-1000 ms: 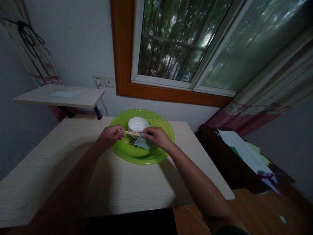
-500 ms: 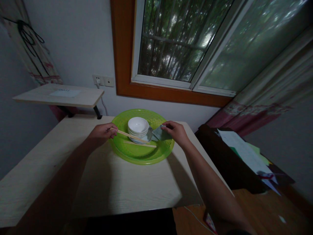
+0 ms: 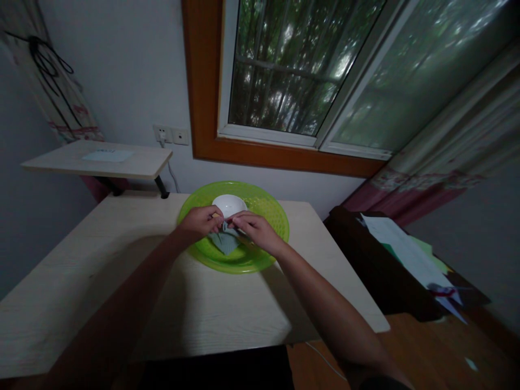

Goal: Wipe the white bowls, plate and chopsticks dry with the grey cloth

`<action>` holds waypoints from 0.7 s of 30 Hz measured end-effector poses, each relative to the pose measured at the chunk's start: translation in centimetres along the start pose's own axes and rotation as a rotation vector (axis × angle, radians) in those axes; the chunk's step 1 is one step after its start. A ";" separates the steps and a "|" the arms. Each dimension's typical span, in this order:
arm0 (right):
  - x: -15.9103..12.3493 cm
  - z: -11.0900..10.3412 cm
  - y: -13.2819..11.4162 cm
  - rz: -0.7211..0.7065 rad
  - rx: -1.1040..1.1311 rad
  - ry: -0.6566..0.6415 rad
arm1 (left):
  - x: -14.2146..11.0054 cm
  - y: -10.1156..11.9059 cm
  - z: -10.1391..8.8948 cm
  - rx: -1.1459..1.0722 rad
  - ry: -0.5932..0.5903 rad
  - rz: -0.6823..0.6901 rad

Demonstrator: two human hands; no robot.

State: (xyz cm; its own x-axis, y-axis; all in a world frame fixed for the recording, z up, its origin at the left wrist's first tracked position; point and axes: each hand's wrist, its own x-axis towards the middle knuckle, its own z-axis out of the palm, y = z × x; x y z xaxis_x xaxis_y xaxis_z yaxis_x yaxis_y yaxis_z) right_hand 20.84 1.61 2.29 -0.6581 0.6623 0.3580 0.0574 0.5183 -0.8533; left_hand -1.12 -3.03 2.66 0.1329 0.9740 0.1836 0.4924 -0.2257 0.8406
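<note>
A round green plastic tray [image 3: 195, 189] with a raised rim rests on the table. My left hand [image 3: 201, 222] is closed over its near middle, a light wooden bit of the chopsticks [image 3: 215, 215] showing at its fingertips. Close beside it, almost touching, my right hand [image 3: 254, 227] pinches a grey-green cloth [image 3: 225, 242]. The cloth hangs below both hands and around the chopsticks, whose other ends are mostly hidden. Behind the hands stands a white bowl [image 3: 229, 203]; the bowls under it are covered from sight. Wooden pieces show faintly beneath my right hand.
The pale wooden table [image 3: 227, 309] reaches the wall under the window. A small raised shelf [image 3: 142, 160] with a paper label stands at the back left. To the right, papers [image 3: 400, 249] lie on a dark piece of furniture beside a curtain [image 3: 439, 157].
My right hand has brought the cloth leftward and down to the chopsticks. My left hand has moved right, so both hands now meet in front of the bowl.
</note>
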 end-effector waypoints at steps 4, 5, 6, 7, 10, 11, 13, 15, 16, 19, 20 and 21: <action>-0.3 -0.2 1.3 0.076 0.023 0.066 | -0.1 0.3 0.3 -0.041 0.039 -0.003; -0.4 -0.2 1.7 0.101 0.035 0.076 | -0.2 0.4 0.3 -0.050 0.046 -0.002; -0.4 -0.3 2.0 0.123 0.042 0.080 | -0.2 0.5 0.3 -0.059 0.051 0.000; -0.4 -0.3 2.3 0.142 0.040 0.079 | -0.1 0.6 0.4 -0.065 0.055 0.003; -0.3 -0.2 2.4 0.173 0.003 0.049 | 0.2 0.7 0.7 -0.084 0.061 0.003; -0.3 -0.2 2.4 0.175 -0.004 0.037 | 0.4 0.7 0.9 -0.095 0.064 0.002; -0.2 -0.1 2.4 0.174 0.008 0.025 | 0.6 0.6 1.3 -0.134 0.083 0.011; 0.0 -0.1 2.4 0.176 0.063 0.047 | 0.7 0.3 1.6 -0.198 0.118 0.037; 0.1 -0.1 2.4 0.181 0.106 0.072 | 0.8 0.1 1.8 -0.232 0.142 0.052; 0.5 -0.2 2.4 0.183 0.237 0.209 | 0.6 -0.8 2.4 -0.282 0.192 0.068; 0.6 -0.2 2.3 0.175 0.274 0.264 | 0.5 -1.0 2.6 -0.262 0.192 0.064; 0.8 -0.3 2.3 0.165 0.311 0.321 | 0.4 -1.3 2.7 -0.222 0.181 0.059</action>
State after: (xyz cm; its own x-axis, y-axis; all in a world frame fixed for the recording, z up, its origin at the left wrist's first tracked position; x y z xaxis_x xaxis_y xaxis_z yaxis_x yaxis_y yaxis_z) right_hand 20.70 3.50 0.72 -0.3910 0.8814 0.2651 -0.1179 0.2377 -0.9641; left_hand 0.63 -2.43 0.25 -0.0096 0.9518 0.3065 0.2854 -0.2912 0.9131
